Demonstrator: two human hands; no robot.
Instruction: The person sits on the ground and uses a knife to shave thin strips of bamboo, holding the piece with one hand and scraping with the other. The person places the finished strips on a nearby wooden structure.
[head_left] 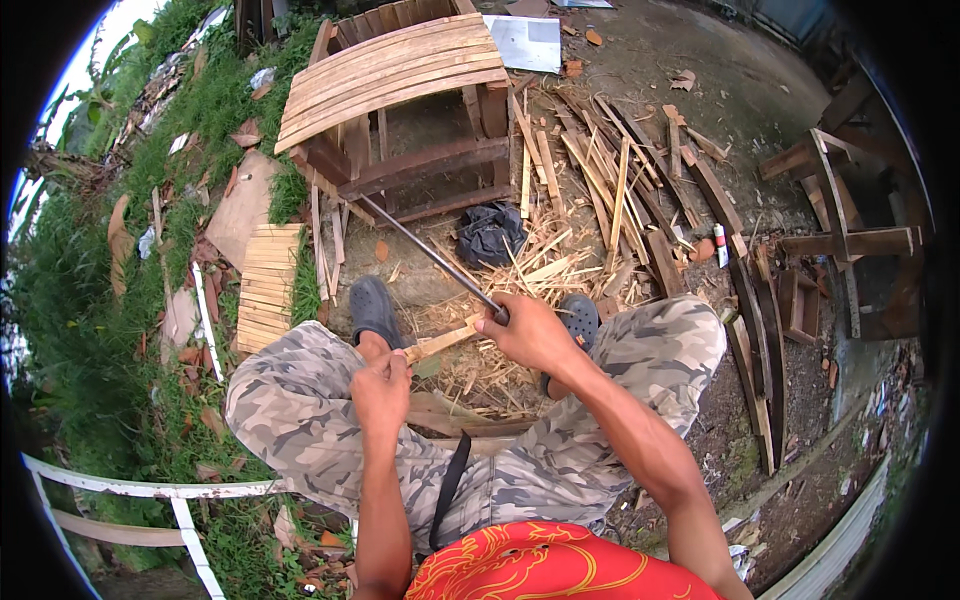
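Observation:
My left hand (381, 392), above my left thigh, is closed on the near end of a short pale wood strip (443, 342). The strip slants up to the right, and its far end reaches the thumb of my right hand (530, 335). Closed fingers of that right hand grip a long, thin grey metal bar (425, 248) near its dark end. Away from me to the left, the bar runs toward the foot of a wooden frame (430, 165); I cannot tell whether its tip touches it. Pale shavings (545, 268) lie on the ground between my shoes.
Pale slats (395, 75) top the wooden frame. A black plastic bag (491, 234) lies before it. Loose wood strips (615, 185) spread to the right, near a small wooden box (800, 305). Several slats (270, 285) lie on the left by grass. A white metal frame (180, 492) stands lower left.

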